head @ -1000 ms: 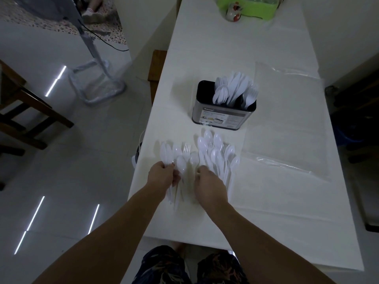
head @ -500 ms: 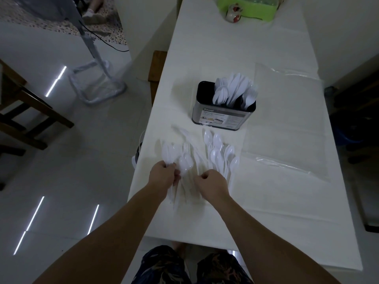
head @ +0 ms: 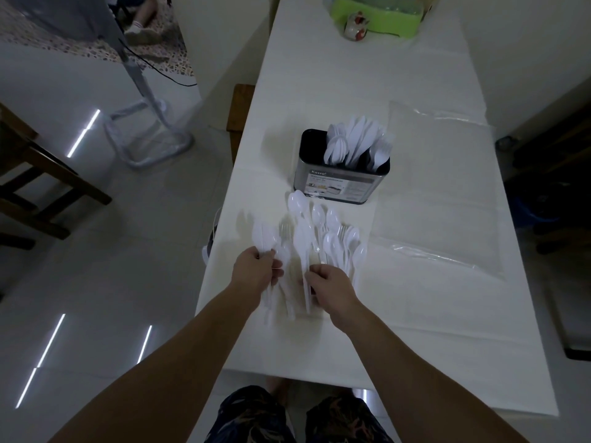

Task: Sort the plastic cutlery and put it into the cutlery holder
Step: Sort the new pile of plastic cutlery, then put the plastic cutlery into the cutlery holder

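White plastic spoons (head: pixel 265 236) are gripped in the left hand (head: pixel 257 272); one more (head: pixel 302 241), newly lifted from the near-left-edge pile (head: pixel 332 238), is pinched by the right hand (head: pixel 331 284). Metal cutlery holder (head: pixel 340 183) stands beyond.

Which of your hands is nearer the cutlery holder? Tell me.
The right. The right hand sits almost straight below the cutlery holder, across the loose cutlery pile. The left hand is farther off to the left, gripping a bunch of cutlery.
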A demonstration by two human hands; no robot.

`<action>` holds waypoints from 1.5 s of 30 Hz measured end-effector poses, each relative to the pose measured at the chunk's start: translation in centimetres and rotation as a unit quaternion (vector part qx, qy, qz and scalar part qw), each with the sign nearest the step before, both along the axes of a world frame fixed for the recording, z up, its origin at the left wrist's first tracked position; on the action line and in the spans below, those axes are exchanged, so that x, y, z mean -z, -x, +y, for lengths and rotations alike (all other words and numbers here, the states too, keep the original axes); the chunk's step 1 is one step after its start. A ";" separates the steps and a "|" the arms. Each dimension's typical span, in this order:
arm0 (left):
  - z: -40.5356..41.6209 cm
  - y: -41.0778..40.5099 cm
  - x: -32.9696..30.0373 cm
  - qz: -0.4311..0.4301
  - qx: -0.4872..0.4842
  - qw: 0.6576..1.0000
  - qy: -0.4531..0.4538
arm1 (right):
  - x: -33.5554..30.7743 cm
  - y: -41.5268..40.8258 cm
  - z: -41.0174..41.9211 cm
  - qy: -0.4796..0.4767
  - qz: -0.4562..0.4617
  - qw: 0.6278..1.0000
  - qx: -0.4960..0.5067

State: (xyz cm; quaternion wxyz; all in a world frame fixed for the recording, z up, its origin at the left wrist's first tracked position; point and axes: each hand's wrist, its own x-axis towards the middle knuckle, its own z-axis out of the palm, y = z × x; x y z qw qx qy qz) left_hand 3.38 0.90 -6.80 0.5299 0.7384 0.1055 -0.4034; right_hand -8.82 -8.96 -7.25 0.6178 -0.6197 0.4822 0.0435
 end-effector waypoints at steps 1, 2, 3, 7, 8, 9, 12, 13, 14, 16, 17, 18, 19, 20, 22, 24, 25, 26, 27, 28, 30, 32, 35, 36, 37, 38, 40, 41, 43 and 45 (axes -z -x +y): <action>-0.1 0.1 -0.2 0.002 0.002 1.000 0.006 | -0.1 0.0 0.0 -0.011 -0.008 1.000 0.004; -0.3 0.2 -0.2 0.006 0.006 1.000 0.013 | -0.2 -0.1 0.1 -0.016 -0.013 1.000 0.007; -0.4 0.3 -0.4 0.009 0.014 1.000 0.020 | -0.3 -0.2 0.2 -0.015 -0.015 1.000 0.005; -1.0 0.6 -0.7 -0.007 0.064 0.998 0.019 | -0.7 -1.3 1.1 0.051 0.005 0.998 -0.042; -1.0 0.7 -0.7 -0.014 0.072 0.997 0.015 | -0.7 -1.5 1.4 0.075 0.012 0.996 -0.049; -1.1 0.8 -0.7 -0.016 0.076 0.997 0.015 | -0.7 -1.7 1.7 0.099 0.019 0.994 -0.052; -1.3 1.0 -0.9 -0.014 0.069 0.997 0.028 | -1.5 -1.9 2.3 0.162 0.019 0.984 -0.070; -1.4 1.1 -1.0 -0.017 0.069 0.997 0.027 | -1.8 -2.0 2.4 0.180 0.017 0.980 -0.086; -1.6 1.1 -1.0 -0.023 0.073 0.997 0.025 | -2.0 -1.9 2.5 0.197 0.015 0.975 -0.105; -1.9 1.1 -0.8 -0.033 0.068 0.997 0.014 | -2.1 -1.7 2.6 0.236 0.024 0.961 -0.143; -2.0 1.0 -0.8 -0.029 0.057 0.998 0.010 | -1.9 -1.5 2.4 0.276 0.042 0.948 -0.152; -2.1 0.8 -0.8 -0.022 0.041 0.999 0.013 | -1.6 -1.2 2.0 0.330 0.071 0.928 -0.157; -2.2 0.7 -0.8 -0.011 0.025 0.999 0.019 | -1.2 -0.7 1.6 0.380 0.107 0.904 -0.162; -2.2 0.6 -0.7 -0.002 0.013 1.000 0.025 | -0.8 -0.2 1.1 0.411 0.144 0.885 -0.167; -2.0 0.4 -0.7 0.006 0.007 1.000 0.028 | -0.3 0.8 0.4 0.414 0.199 0.868 -0.188; -2.0 0.6 -0.7 0.008 0.009 1.000 0.029 | 0.2 1.3 0.2 0.404 0.201 0.866 -0.217; -2.0 0.7 -0.6 0.009 0.010 1.000 0.029 | 0.3 1.4 0.3 0.408 0.187 0.864 -0.230; -2.0 0.9 -0.5 0.009 0.012 0.999 0.028 | 0.4 1.4 0.6 0.415 0.170 0.860 -0.242; -2.1 1.1 -0.4 0.009 0.015 0.999 0.028 | 0.3 1.3 0.8 0.422 0.155 0.857 -0.253; -2.2 1.2 -0.4 0.009 0.016 0.999 0.029 | 0.2 1.3 1.1 0.425 0.145 0.854 -0.263; -2.4 1.4 -0.4 0.010 0.020 0.999 0.029 | -0.1 1.3 1.4 0.424 0.131 0.851 -0.280; -2.5 1.3 -0.4 0.007 0.024 0.999 0.027 | -0.3 1.3 1.6 0.431 0.116 0.848 -0.287; -2.8 1.2 -0.4 -0.004 0.027 0.999 0.015 | -0.2 1.2 1.7 0.441 0.090 0.843 -0.294; -2.8 1.2 -0.2 -0.006 0.030 0.999 0.012 | -0.1 1.2 1.8 0.439 0.083 0.845 -0.293; -2.9 1.2 -0.2 -0.007 0.032 0.999 0.010 | -0.1 1.1 1.7 0.439 0.077 0.847 -0.291; -3.0 1.2 -0.2 -0.007 0.038 0.999 0.011 | 0.0 1.1 1.6 0.439 0.071 0.849 -0.284; -3.1 1.3 -0.5 -0.008 0.060 0.998 0.024 | -0.5 0.8 1.1 0.430 0.050 0.873 -0.226; -3.2 1.3 -0.7 -0.010 0.076 0.996 0.036 | -1.0 0.4 0.7 0.401 0.040 0.898 -0.174; -3.3 1.4 -1.2 -0.016 0.121 0.991 0.058 | -2.4 -0.5 -0.7 0.311 0.011 0.948 -0.060; -3.6 1.4 -1.6 -0.013 0.168 0.982 0.084 | -3.7 -1.5 -2.3 0.242 -0.030 0.970 -0.016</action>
